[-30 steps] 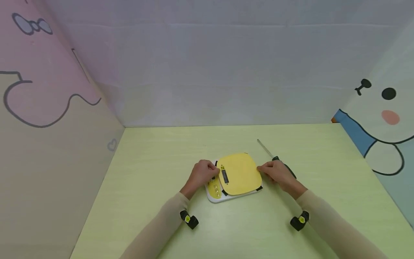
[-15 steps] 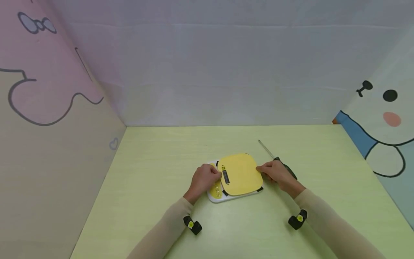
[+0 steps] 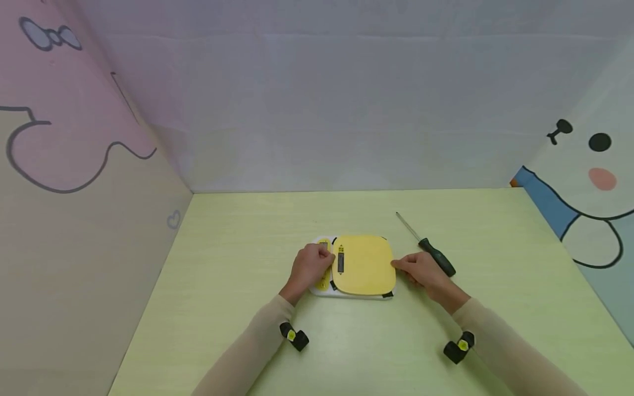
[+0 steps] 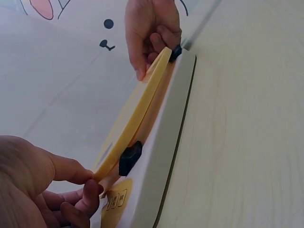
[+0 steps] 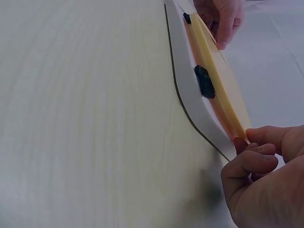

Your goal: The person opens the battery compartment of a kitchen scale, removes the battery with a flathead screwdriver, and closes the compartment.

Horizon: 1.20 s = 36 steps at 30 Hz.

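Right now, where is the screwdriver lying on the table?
In the head view the screwdriver lies on the green table, just beyond the right hand and right of the yellow-topped scale, untouched.

both hands have turned the kitchen scale (image 3: pixel 354 269) square on the table (image 3: pixel 228 258)

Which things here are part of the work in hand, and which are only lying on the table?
In hand: yellow plate, white scale base, left hand, right hand, both gripping the plate's edges.
Lying about: screwdriver, untouched on the table.
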Available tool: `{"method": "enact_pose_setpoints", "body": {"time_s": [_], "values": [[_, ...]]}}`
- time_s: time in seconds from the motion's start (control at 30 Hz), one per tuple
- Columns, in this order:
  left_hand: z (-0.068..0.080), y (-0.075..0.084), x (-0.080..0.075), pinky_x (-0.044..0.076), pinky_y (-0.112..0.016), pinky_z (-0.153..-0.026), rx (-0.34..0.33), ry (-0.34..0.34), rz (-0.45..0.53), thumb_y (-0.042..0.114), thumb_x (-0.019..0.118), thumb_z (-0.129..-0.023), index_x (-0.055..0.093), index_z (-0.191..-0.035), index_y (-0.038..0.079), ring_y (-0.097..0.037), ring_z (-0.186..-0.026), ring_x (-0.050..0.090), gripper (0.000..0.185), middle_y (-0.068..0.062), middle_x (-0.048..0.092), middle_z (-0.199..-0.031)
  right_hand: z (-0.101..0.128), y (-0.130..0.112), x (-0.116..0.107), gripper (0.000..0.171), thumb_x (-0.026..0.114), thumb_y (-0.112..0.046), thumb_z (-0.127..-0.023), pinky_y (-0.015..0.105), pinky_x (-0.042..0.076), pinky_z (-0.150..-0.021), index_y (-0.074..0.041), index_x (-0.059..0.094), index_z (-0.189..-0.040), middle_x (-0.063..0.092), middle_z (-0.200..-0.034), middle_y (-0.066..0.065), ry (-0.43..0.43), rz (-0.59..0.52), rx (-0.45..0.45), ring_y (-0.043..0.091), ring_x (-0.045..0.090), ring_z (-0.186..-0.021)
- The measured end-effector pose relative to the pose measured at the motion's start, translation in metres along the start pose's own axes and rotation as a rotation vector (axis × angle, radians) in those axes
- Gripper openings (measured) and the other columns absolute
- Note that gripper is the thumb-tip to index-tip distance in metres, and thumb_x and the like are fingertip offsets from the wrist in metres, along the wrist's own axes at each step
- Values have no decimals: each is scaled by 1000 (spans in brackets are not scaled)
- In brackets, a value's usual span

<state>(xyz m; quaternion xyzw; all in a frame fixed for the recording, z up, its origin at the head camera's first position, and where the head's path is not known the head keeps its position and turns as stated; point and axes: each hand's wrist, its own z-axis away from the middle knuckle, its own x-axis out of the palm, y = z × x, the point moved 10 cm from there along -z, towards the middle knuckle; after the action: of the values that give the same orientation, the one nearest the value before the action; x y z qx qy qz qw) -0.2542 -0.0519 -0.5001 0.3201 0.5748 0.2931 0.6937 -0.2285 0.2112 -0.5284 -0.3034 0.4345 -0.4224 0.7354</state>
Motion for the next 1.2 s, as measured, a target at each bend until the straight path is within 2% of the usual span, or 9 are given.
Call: {"method": "enact_pose_setpoints", "body": {"time_s": [0.13,0.37,0.53,0.67,0.87,1.03,1.2], "values": [[-3,-4,1,44,-22,-48,-10,-17,9,24,63,-92,70,-80,11,-9,-52,53,19,-1,64,-70,2,-1,1,28,65,-28,-94,26,36,-51,-1,68,-87,44,-60,-4,14,-7,-4,12,41,-56],[1,-10,-9,48,-25,-64,-4,-63,-35,21,65,-92,67,-96,12,-14,-75,57,10,-1,64,-87,2,0,0,30,64,-31,-95,27,39,-51,0,66,-96,48,-64,-1,26,-6,-42,13,43,-57],[4,-23,-21,46,-28,-65,-15,-81,-79,20,71,-88,61,-106,12,-17,-80,55,22,-2,61,-92,5,-2,-3,29,64,-27,-95,28,44,-50,0,66,-104,56,-72,6,28,19,-98,14,48,-59],[8,-33,-30,47,-29,-66,-24,-84,-95,18,73,-86,61,-111,9,-17,-80,57,30,-3,65,-94,8,-2,-3,28,65,-25,-94,28,45,-50,1,67,-104,60,-76,9,12,31,-121,15,51,-60],[14,-45,-30,47,-27,-69,-35,-115,-124,18,75,-84,66,-107,7,-15,-79,58,28,-2,68,-90,13,0,1,27,66,-24,-94,29,47,-51,2,67,-104,62,-80,10,-21,8,-136,16,54,-64],[18,-47,-24,46,-27,-68,-35,-155,-76,18,75,-84,67,-103,5,-14,-77,58,24,-2,69,-88,15,3,4,29,67,-24,-93,28,49,-52,3,68,-104,60,-77,7,-31,-32,-117,14,53,-66],[21,-48,-23,50,-29,-72,-49,-150,-18,15,73,-85,66,-104,4,-14,-80,61,23,-3,68,-90,15,4,4,32,68,-24,-93,27,50,-53,5,68,-106,63,-80,3,-26,-81,-86,11,55,-71]]}}
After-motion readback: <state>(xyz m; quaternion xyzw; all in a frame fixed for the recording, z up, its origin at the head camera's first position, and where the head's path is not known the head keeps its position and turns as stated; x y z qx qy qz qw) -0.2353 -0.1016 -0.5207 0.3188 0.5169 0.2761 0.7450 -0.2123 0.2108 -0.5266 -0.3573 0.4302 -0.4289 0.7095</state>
